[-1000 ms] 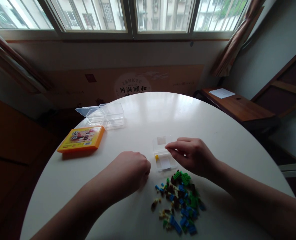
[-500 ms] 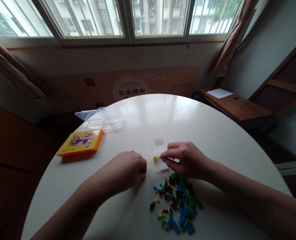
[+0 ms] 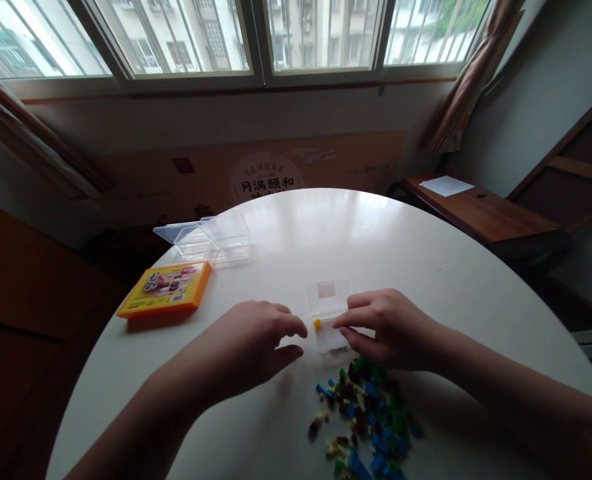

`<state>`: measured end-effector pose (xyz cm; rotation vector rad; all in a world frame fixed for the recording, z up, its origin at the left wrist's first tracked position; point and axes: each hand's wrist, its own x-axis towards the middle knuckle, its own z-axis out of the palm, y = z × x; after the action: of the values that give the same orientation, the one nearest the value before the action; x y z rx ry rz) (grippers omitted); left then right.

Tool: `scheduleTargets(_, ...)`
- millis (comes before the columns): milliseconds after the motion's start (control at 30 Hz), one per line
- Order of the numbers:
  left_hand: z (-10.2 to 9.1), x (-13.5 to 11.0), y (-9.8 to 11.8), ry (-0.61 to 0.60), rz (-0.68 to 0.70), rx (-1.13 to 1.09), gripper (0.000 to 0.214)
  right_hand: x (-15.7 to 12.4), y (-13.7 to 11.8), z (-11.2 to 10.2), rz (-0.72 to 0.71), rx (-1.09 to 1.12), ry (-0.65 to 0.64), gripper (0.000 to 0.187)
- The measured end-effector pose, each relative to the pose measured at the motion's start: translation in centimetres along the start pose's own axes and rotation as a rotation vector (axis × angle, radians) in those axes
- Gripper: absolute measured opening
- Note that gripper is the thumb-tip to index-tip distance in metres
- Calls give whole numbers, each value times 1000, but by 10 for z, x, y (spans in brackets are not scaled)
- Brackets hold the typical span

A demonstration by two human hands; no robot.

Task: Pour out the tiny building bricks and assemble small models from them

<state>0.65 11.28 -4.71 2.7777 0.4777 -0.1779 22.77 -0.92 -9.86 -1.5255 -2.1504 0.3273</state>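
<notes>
My right hand [image 3: 391, 330] reaches over a small clear plastic box [image 3: 330, 341]. Its index finger and thumb point into the box, their tips close together but seemingly apart, and no piece shows between them. Inside the box, at its left side, lies a yellow piece [image 3: 317, 325]. The box's clear lid [image 3: 339, 288] is folded back and bears a small beige label. Just left of the box, my left hand [image 3: 261, 337] hovers with thumb and index finger spread, holding nothing. Near my right hand, a pile of small building bricks [image 3: 371, 420] in blue, green, brown and cream covers the tabletop.
An orange and yellow box [image 3: 169, 290] lies at the left of the round white table [image 3: 376, 233]. Behind it stands an open clear plastic case [image 3: 221, 243] with compartments. Beyond the table's right edge is a wooden surface [image 3: 496, 213] with white paper [image 3: 447, 185] on it.
My left hand has gone from closed to open, its thumb and index finger spreading toward the box. My right hand stays at the box. The whole view has shifted slightly.
</notes>
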Motion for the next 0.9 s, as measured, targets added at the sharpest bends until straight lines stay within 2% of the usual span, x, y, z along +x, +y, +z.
scheduleTargets(133,5,1,19,-18,-32,102,23,-1,5,-1,41,15,-15,18)
scheduleTargets(200,12,3,30,-51,-105,168,23,-2,6,0,45,27,-18,17)
scheduleTargets(333,29,5,49,-17,-189,219,24,-2,5,1,55,66,-48,17)
scheduleTargets(567,43,7,64,-107,-258,282,30,-1,0,0,90,70,-112,16)
scheduleTargets(633,48,7,65,-84,-234,331,32,0,0,1,89,61,-122,16)
scheduleTargets(800,61,3,65,67,-162,442,35,2,1,1,70,55,-135,14)
scheduleTargets(900,65,2,65,105,-149,457,35,3,1,-1,63,63,-143,14)
